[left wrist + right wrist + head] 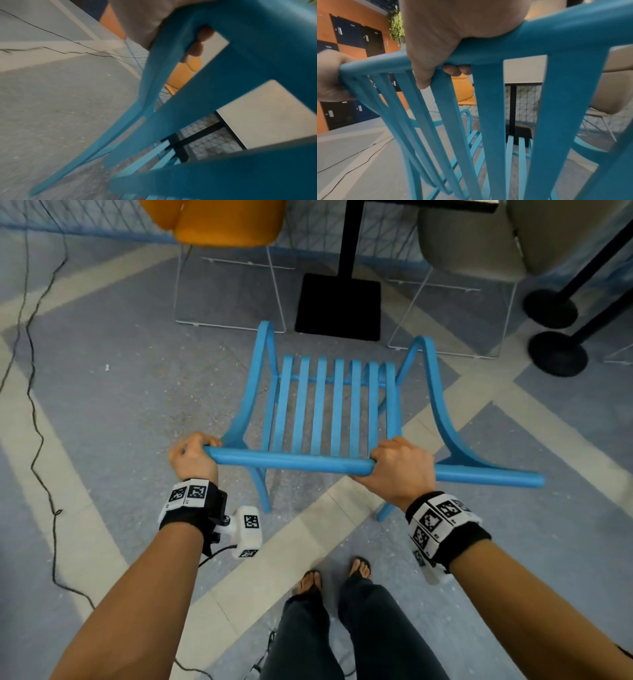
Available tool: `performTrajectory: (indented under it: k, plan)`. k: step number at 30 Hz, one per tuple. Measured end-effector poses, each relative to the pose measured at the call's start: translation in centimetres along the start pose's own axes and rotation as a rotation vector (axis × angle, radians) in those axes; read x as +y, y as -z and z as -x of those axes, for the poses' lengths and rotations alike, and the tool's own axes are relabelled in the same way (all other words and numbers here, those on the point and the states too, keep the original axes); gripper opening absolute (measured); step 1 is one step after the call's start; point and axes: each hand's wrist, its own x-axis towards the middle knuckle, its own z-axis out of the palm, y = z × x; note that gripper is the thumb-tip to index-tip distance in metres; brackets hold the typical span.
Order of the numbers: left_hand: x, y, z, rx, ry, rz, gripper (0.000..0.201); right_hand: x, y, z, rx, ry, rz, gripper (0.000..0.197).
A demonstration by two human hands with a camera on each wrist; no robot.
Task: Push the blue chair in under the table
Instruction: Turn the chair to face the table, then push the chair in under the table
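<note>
Both hands on blue chair

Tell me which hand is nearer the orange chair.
Left. The left hand grips the left end of the blue chair's top rail, on the same side as the orange chair. The right hand grips the rail further right, nearer the beige chair.

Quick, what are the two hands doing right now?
Left hand: closed, gripping the left end of the blue slatted chair's round top rail.
Right hand: closed, gripping the same top rail further right.
</note>
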Motion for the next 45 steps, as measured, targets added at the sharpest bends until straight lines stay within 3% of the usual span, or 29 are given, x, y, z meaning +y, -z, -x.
performTrajectory:
  k: [5, 8, 11, 14, 16, 21, 27, 45]
  plan:
    - [-0.6, -0.3, -0.1, -0.027, -0.001, -0.061, 0.031, 0.4, -0.7, 0.8, 0.007, -0.002, -0.029, 0.043]
    - [0.0, -0.4, 0.4, 0.054, -0.042, -0.268, 0.031, 1.2, -0.7, 1.1, 0.039, 0.089, -0.073, 0.044]
    - [0.4, -0.5, 2.1, 0.134, -0.315, -0.766, 0.024, 3.7, -0.4, 2.5, 0.115, 0.05, -0.133, 0.05]
    - [-0.2, -2.1, 4.8, -0.041, -0.621, -1.103, 0.027, 6.6, -0.6, 4.3, 0.122, -0.111, -0.054, 0.062]
    - [-0.2, -3.6, 6.6, -0.192, -0.716, -1.209, 0.039, 7.7, -0.9, 4.6, 0.147, -0.216, -0.043, 0.061]
    - [0.8, -5.3, 7.0, -0.292, -0.742, -1.287, 0.037, 8.3, -1.5, 3.9, 0.222, -0.279, -0.046, 0.04]
    - [1.3, -7.6, 5.3, -0.297, -0.729, -1.302, 0.036, 9.5, -1.2, 1.2, 0.193, -0.304, -0.052, 0.036]
    - [5.2, -22.3, -10.3, -0.383, -0.707, -1.309, 0.032, 14.5, -0.3, -19.0, 0.209, -0.352, -0.069, 0.031]
